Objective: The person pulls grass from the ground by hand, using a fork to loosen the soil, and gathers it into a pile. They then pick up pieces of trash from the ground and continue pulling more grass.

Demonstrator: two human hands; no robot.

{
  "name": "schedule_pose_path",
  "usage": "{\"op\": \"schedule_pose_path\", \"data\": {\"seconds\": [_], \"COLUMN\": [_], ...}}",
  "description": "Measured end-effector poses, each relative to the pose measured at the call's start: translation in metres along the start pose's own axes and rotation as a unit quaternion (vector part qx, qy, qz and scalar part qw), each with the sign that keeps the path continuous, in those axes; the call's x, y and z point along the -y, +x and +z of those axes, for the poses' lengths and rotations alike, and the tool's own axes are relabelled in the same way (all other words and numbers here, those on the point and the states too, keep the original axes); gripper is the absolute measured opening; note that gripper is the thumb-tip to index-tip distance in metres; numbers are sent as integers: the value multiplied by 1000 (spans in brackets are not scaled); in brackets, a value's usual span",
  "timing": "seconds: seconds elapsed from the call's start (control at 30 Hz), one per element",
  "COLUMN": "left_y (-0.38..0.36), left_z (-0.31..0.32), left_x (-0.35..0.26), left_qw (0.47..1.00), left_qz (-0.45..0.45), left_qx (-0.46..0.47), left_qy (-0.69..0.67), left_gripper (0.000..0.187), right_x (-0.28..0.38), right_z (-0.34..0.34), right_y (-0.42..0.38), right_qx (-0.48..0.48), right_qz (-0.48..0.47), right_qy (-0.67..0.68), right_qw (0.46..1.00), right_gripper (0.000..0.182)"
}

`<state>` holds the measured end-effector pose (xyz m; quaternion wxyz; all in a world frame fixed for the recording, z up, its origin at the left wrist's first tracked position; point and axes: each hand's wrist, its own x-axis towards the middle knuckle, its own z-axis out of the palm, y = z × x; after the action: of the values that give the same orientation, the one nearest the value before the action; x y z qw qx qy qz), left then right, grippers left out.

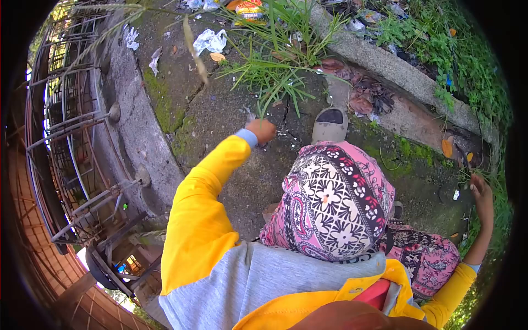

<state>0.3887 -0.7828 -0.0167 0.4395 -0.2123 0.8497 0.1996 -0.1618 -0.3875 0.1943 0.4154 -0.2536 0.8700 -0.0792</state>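
Note:
My left hand [262, 132] is closed, low over the dark, cracked concrete in front of me. Blades of a grass clump [286, 69] hang down close to its knuckles, and a small pale scrap sits beside it. What the fingers hold, if anything, is hidden. Far to the right, my right hand [482, 192] reaches out beside the green weeds [495, 140], its fingers loosely bent and apart. Nothing shows in it. A grey shoe [330, 125] stands between the hands, below my raised knee in pink patterned cloth [335, 203].
On the left, metal bars [71, 132] line a concrete ledge. White crumpled plastic [210, 41] and a yellow-orange wrapper [249, 9] lie ahead. A concrete curb [396, 74] runs diagonally at the right, with brown dead leaves [368, 96] along it.

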Motion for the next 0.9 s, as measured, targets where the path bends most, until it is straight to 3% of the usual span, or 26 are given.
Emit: {"op": "schedule_pose_path", "data": {"seconds": [0.03,0.07,0.23,0.37,0.53,0.63,0.67,0.77,0.87,0.9], "left_y": [8,15,72,114,122,116,119,133,144,146], "left_z": [9,10,-21,-24,-36,-51,-53,-63,-54,-54], "left_x": [-24,-41,-53,-12,27,28,28,21,25,27], "left_qw": [998,981,911,914,866,903,898,911,907,932], "left_qz": [37,123,181,89,-65,-114,-115,-182,-168,-186], "left_qx": [-42,-143,-370,-364,-351,-248,-255,-153,-157,-133], "left_qy": [-17,-46,-3,158,349,330,340,336,354,281], "left_gripper": [25,21,30,35,33,30,27,28,26,26], "right_x": [-1,-1,2,10,11,24,21,20,34,38], "right_z": [2,3,1,0,4,4,4,3,4,6], "right_y": [0,1,3,4,8,13,17,25,23,22], "right_qx": [3,1,-19,-5,-11,-3,-6,-8,-11,-18], "right_qz": [0,-1,-18,-4,16,10,-3,-32,-46,-52], "right_qy": [8,0,2,-28,-60,-96,-88,-69,-58,-53], "right_qw": [1000,1000,1000,1000,998,995,996,997,997,997], "right_gripper": [33,33,33,36,35,33,33,33,33,33]}}
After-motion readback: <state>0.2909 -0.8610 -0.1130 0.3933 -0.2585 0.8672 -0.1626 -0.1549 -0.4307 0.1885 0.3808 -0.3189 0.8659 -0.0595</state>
